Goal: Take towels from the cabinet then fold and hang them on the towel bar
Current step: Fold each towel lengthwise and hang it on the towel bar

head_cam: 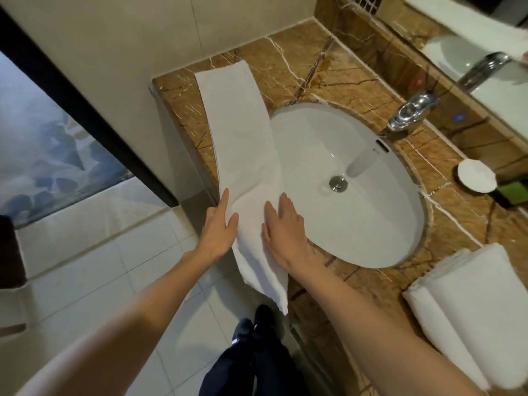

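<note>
Beside the sink (357,195), white towel (243,132) under left hand (217,227) and right hand (285,232), both flat, fingers (285,204) seemingly straight.

A brown veined marble counter (314,67) with a white oval sink (371,224) meets a beige wall (114,38); pale tiles cover the floor (100,281).

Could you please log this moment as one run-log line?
stage: folding | towel: long strip on counter, end overhanging front edge | left hand: touches towel's left edge | right hand: rests flat on towel
</note>
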The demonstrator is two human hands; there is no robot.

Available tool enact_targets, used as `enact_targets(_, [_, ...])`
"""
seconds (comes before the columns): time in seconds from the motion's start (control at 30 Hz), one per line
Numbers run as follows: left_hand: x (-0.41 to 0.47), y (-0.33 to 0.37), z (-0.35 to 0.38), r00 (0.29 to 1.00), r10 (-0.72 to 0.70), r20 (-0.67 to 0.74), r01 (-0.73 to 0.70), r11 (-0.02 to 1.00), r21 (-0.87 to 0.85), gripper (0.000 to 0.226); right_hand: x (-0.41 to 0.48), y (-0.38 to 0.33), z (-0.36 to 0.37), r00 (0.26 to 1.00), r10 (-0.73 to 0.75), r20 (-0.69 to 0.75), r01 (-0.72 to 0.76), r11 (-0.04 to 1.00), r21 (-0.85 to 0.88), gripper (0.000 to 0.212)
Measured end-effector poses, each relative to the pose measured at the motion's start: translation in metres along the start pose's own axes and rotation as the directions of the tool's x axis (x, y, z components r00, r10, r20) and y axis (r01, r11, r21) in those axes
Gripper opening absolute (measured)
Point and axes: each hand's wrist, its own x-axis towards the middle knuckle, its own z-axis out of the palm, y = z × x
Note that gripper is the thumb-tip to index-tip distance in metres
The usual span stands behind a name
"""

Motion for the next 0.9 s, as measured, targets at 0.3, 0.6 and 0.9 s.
enact_targets(0.3, [-0.013, -0.007, 0.003, 0.942, -0.333, 0.026, 0.332, 0.924, -0.192, 0.036, -0.045, -0.005, -0.001, 0.974, 0.204, -0.101, -0.194, 0.976, 0.102, 0.024])
enact_targets(0.6, [-0.010, -0.004, 0.018, 0.934, -0.354, 0.036, 0.340, 0.860, -0.381, 0.042, -0.056, 0.005, 0.025, 0.953, 0.259, -0.154, -0.238, 0.961, 0.142, 0.060])
enact_targets(0.9, [-0.021, -0.006, 0.015, 0.914, -0.403, -0.035, 0.339, 0.810, -0.479, 0.028, -0.052, 0.011, 0.033, 0.953, 0.235, -0.189, -0.194, 0.959, 0.208, 0.055])
